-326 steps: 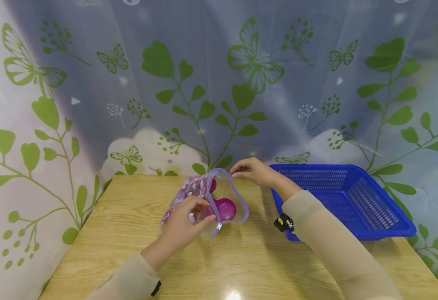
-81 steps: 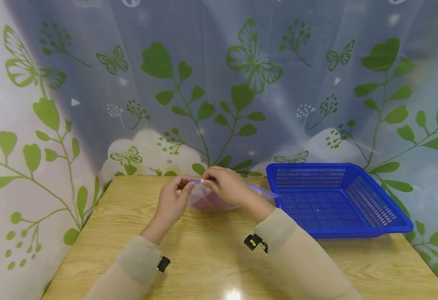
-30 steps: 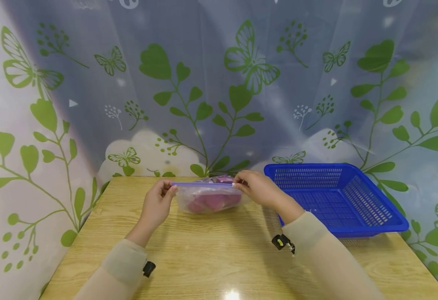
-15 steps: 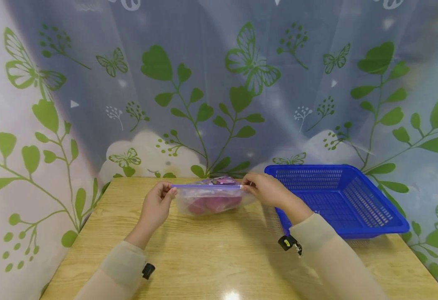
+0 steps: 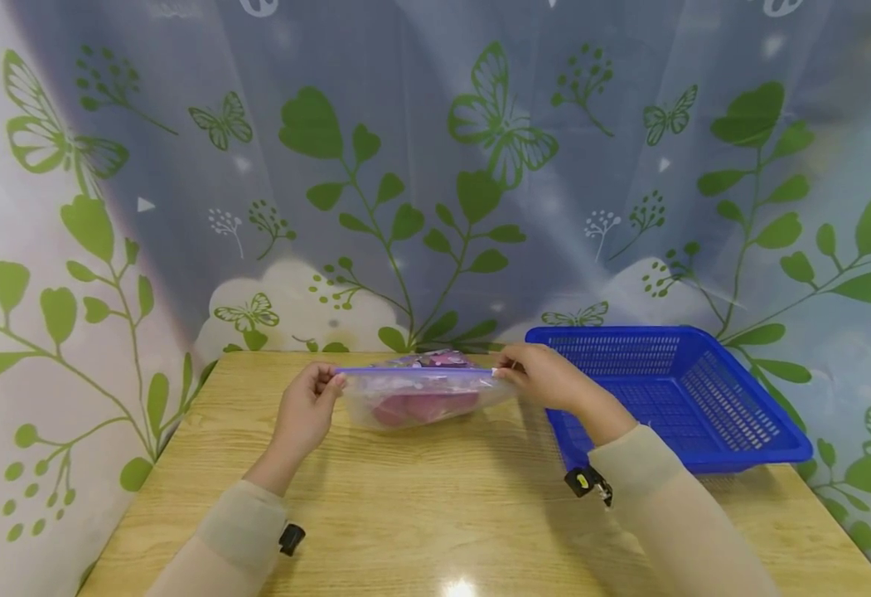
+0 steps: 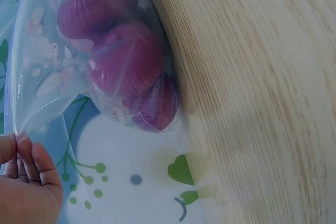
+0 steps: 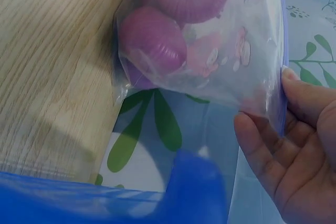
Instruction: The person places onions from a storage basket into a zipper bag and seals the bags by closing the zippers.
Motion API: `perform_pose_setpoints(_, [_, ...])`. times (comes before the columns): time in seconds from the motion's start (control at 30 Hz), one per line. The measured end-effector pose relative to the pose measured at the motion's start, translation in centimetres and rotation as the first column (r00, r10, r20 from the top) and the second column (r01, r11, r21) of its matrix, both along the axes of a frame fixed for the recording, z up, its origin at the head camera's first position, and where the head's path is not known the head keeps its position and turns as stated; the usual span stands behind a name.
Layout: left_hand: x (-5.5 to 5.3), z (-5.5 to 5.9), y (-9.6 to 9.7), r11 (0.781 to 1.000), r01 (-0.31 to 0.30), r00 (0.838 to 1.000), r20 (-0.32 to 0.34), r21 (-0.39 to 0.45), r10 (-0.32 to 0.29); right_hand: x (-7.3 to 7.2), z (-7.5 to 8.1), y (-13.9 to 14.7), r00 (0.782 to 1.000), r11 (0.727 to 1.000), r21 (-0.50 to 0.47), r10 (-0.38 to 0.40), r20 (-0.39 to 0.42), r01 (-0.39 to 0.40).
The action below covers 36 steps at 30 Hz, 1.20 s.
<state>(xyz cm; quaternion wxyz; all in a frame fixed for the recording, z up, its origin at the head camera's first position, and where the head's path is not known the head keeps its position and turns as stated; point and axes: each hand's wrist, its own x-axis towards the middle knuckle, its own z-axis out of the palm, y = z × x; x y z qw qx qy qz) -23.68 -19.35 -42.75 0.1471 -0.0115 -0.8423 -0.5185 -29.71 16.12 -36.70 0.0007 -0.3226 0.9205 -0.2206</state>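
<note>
A clear zip bag (image 5: 360,398) with a purple closure strip and a printed pattern stands near the back edge of the table. Several red onions (image 6: 128,59) sit inside it, showing through the plastic in both wrist views. My left hand (image 5: 304,414) pinches the left end of the strip between thumb and fingers. At the strip's right end my right hand (image 5: 547,381) pinches the small white slider, mostly covered by the fingertips. Between the two hands the strip runs straight and level, its edges together as far as I can see.
To the right stands a blue perforated plastic basket (image 5: 704,461), close beside my right forearm. Under everything is a wood-grain table (image 5: 420,506). A printed curtain (image 5: 420,166) with leaves and butterflies hangs right behind the table.
Earlier the bag's mouth gaped open toward the right. Since then the strip has been drawn straight, and my right hand has slid rightward along it with the slider. My left hand stays at the left end.
</note>
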Motion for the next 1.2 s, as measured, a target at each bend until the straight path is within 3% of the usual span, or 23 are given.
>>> perform_pose_setpoints(0.3, [0.0, -0.2, -0.4, 1.000, -0.007, 1.000, -0.006, -0.004, 0.007, 0.0, 0.0, 0.6, 0.999, 1.000, -0.006, -0.016, 0.041, 0.016])
perform_pose_setpoints(1.2, [0.1, -0.1, -0.6, 1.000, -0.005, 1.000, 0.025, -0.017, 0.005, -0.1, 0.1, 1.6, 0.997, 0.999, 0.019, -0.033, 0.066, 0.031])
